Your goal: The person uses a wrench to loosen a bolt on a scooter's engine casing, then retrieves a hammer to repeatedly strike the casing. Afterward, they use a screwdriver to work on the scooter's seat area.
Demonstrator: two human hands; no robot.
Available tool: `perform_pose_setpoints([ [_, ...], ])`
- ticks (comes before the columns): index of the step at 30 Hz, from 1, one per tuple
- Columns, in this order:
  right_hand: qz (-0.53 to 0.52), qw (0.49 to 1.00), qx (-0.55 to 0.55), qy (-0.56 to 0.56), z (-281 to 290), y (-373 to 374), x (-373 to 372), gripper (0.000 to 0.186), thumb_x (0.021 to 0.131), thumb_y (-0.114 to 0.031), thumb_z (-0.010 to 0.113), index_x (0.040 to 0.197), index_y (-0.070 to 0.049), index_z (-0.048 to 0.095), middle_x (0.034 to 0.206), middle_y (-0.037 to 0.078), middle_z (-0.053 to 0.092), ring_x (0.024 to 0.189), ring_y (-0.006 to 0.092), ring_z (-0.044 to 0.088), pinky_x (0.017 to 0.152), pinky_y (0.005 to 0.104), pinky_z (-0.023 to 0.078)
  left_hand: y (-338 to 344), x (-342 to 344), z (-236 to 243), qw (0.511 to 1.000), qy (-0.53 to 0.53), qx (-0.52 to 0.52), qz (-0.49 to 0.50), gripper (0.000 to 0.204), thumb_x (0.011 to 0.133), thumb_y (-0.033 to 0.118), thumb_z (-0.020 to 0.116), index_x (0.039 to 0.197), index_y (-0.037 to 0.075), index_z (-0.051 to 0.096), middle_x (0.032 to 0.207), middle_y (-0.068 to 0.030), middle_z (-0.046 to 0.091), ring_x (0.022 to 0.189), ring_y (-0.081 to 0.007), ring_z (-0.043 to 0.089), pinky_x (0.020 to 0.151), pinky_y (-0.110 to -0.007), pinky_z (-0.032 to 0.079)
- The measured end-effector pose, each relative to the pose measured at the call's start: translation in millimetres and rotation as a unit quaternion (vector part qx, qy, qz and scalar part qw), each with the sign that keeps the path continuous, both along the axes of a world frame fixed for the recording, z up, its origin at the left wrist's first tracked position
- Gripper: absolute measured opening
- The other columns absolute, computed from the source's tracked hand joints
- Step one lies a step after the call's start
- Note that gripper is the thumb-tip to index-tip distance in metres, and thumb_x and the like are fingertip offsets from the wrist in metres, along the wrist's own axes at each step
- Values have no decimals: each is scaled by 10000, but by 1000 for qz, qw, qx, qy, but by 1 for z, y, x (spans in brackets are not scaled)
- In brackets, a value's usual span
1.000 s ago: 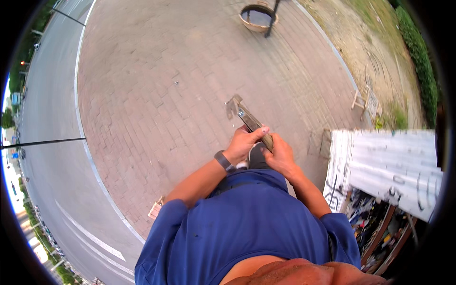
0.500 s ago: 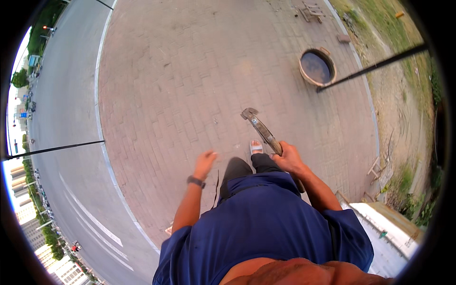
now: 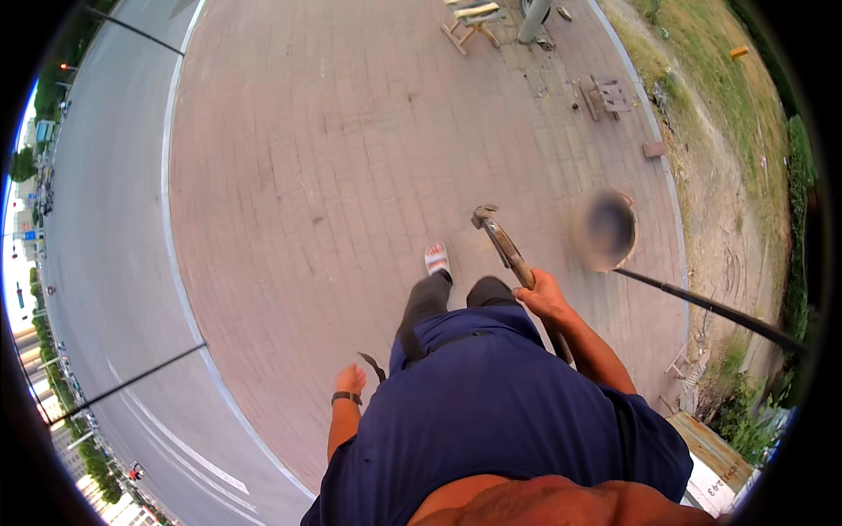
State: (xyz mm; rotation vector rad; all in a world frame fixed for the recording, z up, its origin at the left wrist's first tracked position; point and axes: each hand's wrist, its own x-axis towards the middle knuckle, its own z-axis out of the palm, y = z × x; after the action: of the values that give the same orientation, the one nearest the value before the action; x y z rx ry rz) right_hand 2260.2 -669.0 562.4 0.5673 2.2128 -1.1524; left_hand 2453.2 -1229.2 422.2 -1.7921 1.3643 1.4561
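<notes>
Holding the likely stiff, head-heavy hammer sensibly mid-handle is the right hand — lower left, the left hand is unreadably small.

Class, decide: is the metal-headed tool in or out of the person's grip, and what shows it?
In: the right hand is closed around the tool, whose metal head juts out beyond.

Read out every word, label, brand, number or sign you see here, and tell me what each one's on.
White panel, lower right: a short row of dark characters; I don't copy out writing.
Small blue panel, far left: too small to read.
Hammer-like tool in the right hand: no writing that I can make out.
</notes>
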Motion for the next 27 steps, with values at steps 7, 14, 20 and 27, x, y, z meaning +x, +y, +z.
perform_pose_setpoints([
  [7, -112, 994, -8, -11, -20, 9, -249, 316, 810, -220, 786, 973, 10, 644, 793, 127, 665, 747, 222, 649, 717, 397, 532, -13, -490, 42, 935, 249, -14, -254, 419, 992, 315, 684, 1282, 22, 612, 1126, -88, 724, 995, -171, 700, 820, -298, 553],
  [14, -169, 983, -73, -21, -83, -5, -561, 240, 852, -157, 756, 876, -40, 546, 657, 21, 551, 523, 125, 548, 470, 313, 478, -53, -788, 50, 933, 212, -78, -282, 338, 985, 301, 684, 1168, 19, 659, 989, -53, 705, 852, -139, 667, 700, -268, 522],
  [20, -241, 958, -152, 0, -37, 0, -802, 231, 834, -143, 758, 853, -37, 553, 622, 25, 551, 482, 128, 530, 436, 326, 460, -67, -923, 45, 922, 119, -34, -367, 216, 982, 250, 673, 926, 41, 677, 812, -23, 651, 685, -132, 626, 551, -263, 486],
  [27, -304, 943, -138, 10, -49, 28, -1049, 215, 829, -120, 760, 865, -41, 564, 607, 19, 548, 471, 118, 520, 428, 311, 432, -70, -1226, -42, 528, 102, -139, -832, 311, 1002, 377, 560, 978, 103, 706, 938, -212, 728, 828, -407, 697, 727, -537, 551],
])
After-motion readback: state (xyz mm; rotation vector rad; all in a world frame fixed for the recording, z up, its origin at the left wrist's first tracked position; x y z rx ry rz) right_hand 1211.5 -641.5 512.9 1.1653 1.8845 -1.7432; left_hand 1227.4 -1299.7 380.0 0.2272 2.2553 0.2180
